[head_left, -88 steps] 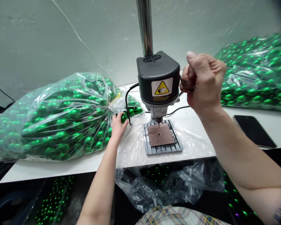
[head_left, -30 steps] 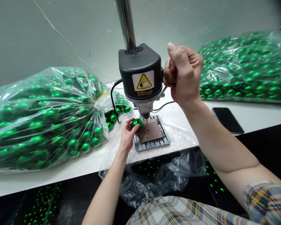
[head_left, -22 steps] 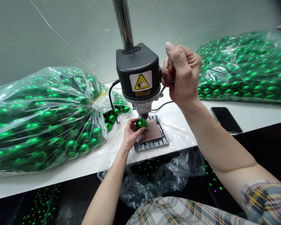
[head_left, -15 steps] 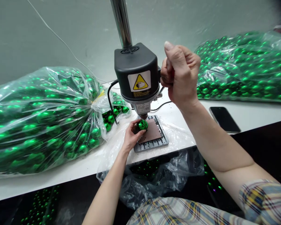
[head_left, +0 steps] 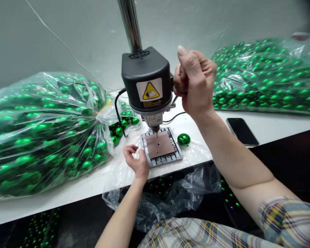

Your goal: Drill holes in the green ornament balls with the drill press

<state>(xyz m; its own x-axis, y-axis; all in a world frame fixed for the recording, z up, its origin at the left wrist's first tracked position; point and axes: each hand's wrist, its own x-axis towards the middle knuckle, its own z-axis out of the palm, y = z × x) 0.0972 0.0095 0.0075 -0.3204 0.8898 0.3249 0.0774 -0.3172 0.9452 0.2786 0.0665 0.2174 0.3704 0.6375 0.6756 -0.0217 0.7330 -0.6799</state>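
My right hand (head_left: 196, 81) is closed round the lever at the right side of a black drill press (head_left: 147, 75); the hand hides most of that lever. Beneath the drill head, a thin bit points down over a pinkish-brown pad (head_left: 166, 146) with a small dark hole. The pad lies on a grey slotted base plate (head_left: 177, 156) strewn with dark bits. Just left of the plate is my left hand (head_left: 136, 160), fingers curled but apart and holding nothing. One shiny green ball (head_left: 184, 139) rests right of the plate on clear plastic film.
A tied clear bag of green balls (head_left: 46, 137) fills the left side, with loose balls (head_left: 119, 131) by its neck. Another bag of green balls (head_left: 268, 75) lies back right. A phone (head_left: 242, 131) is near the table edge. Crumpled plastic (head_left: 181, 193) hangs over the front.
The green ball has left my left hand and the pad, and is now right of the plate. My left hand has drawn back left and opened. My right hand remains on the lever.
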